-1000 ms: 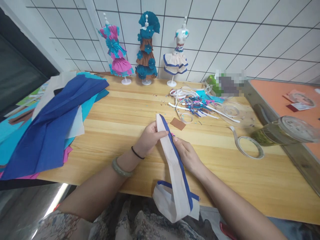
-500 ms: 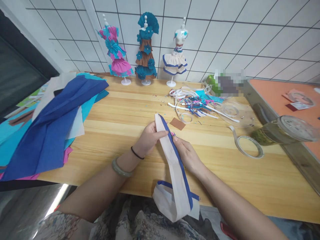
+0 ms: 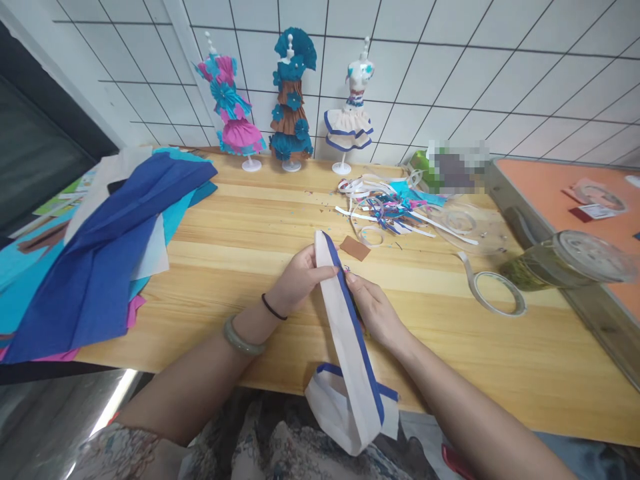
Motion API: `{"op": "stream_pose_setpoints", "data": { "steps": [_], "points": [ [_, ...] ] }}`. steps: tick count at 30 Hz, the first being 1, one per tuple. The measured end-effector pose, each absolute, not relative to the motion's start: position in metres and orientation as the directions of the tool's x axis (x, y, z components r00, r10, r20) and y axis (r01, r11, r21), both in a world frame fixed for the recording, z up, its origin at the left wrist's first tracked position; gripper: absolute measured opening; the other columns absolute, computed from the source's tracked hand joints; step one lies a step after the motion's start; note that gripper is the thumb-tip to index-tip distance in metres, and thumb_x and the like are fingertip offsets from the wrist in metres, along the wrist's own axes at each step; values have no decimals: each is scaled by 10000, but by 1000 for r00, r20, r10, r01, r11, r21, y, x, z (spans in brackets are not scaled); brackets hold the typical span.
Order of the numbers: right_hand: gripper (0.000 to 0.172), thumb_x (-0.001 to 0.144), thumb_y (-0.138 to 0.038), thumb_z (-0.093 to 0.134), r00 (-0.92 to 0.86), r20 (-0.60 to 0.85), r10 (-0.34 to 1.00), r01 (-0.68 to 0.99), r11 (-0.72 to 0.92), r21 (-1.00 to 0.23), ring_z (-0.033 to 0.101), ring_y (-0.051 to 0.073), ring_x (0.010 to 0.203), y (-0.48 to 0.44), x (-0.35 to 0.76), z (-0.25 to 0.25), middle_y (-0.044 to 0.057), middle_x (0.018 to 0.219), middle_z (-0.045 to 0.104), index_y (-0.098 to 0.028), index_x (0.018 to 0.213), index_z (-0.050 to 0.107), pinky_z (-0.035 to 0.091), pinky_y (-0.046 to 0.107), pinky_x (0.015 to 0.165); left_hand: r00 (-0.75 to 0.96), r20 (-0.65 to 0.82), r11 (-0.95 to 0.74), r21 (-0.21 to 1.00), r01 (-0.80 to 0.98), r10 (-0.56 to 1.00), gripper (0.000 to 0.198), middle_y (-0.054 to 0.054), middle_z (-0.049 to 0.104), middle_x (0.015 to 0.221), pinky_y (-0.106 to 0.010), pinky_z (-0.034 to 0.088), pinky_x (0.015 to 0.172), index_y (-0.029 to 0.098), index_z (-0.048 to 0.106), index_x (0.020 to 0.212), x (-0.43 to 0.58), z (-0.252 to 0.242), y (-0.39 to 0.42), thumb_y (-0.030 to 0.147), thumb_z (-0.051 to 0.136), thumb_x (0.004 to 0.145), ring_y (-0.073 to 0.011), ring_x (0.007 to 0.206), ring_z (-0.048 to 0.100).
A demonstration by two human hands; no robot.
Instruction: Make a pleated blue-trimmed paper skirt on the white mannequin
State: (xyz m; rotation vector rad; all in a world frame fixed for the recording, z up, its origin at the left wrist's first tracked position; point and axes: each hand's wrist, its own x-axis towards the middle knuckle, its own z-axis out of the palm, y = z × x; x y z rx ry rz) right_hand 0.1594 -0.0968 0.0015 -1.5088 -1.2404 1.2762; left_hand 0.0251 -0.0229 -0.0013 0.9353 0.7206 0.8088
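plainly, left hand (image 3: 299,277) tight on blue-edged strip (image 3: 346,340), right hand (image 3: 377,309) curled, its hold unclear

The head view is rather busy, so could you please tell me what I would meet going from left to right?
Blue sheet, pink-and-turquoise dressed mannequin, left hand, blue-edged white strip, right hand, roll of tape, clear lidded jar.

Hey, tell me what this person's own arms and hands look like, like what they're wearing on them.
Both hands are ungloved. Above the left hand sit a thin black band and a thicker, smooth, grey-green bangle. Pale, floral-looking fabric covers the upper left arm. The right hand and its forearm show no jewellery or sleeve.
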Motion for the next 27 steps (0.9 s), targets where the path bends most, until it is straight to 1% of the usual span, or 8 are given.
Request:
{"op": "stream_pose_setpoints", "data": {
  "steps": [2, 5, 9, 14, 17, 22, 27],
  "points": [
    [477, 872, -624, 363, 15, -233, 972, 166, -232, -958, 362, 114, 369, -97, 159, 2, -51, 451, 396, -201, 689, 486, 270, 242, 356, 528, -178, 358, 896, -262, 831, 357, 34, 601, 743, -241, 438, 677, 161, 575, 961, 25, -2, -24, 162, 710, 630, -102, 670, 556],
    [493, 862, -644, 364, 14, -250, 968, 141, -250, -958, 355, 108, 334, -98, 158, 2, -54, 429, 393, -208, 648, 451, 272, 243, 331, 532, -181, 344, 912, -224, 827, 343, 21, 602, 767, -246, 436, 690, 152, 582, 945, 27, -1, -25, 164, 714, 629, -110, 691, 552],
    [499, 856, -652, 363, 28, -228, 973, 165, -230, -959, 362, 109, 336, -97, 158, 5, -52, 413, 392, -213, 628, 430, 270, 241, 336, 522, -170, 321, 922, -214, 836, 391, 17, 597, 795, -240, 426, 698, 156, 584, 980, 29, 0, -27, 159, 722, 614, -117, 726, 551],
    [471, 865, -617, 376, 53, -181, 982, 188, -188, -964, 378, 119, 431, -96, 158, 6, -41, 481, 395, -207, 640, 432, 303, 241, 404, 524, -157, 308, 927, -215, 837, 324, 26, 570, 767, -231, 408, 677, 160, 588, 925, 30, -2, -28, 163, 709, 625, -112, 713, 536],
    [467, 863, -614, 373, 60, -171, 984, 202, -179, -963, 377, 127, 491, -96, 159, 4, -33, 530, 399, -201, 657, 445, 320, 245, 453, 526, -159, 310, 927, -212, 835, 323, 23, 574, 772, -235, 406, 685, 162, 589, 920, 30, -3, -28, 171, 712, 622, -119, 725, 539],
    [461, 868, -592, 383, 67, -129, 989, 211, -141, -967, 422, 148, 593, -94, 161, 1, -3, 632, 484, -180, 697, 497, 353, 257, 543, 531, -160, 318, 922, -219, 832, 344, 22, 575, 775, -238, 409, 698, 158, 585, 938, 30, -3, -28, 165, 717, 620, -118, 732, 537],
    [450, 878, -576, 388, 77, -111, 991, 208, -125, -970, 457, 159, 641, -94, 161, 1, 9, 683, 526, -176, 711, 510, 376, 260, 587, 520, -153, 305, 926, -220, 840, 329, 24, 579, 784, -233, 406, 701, 161, 582, 922, 30, -3, -28, 171, 720, 624, -114, 735, 536]
  ]
}}
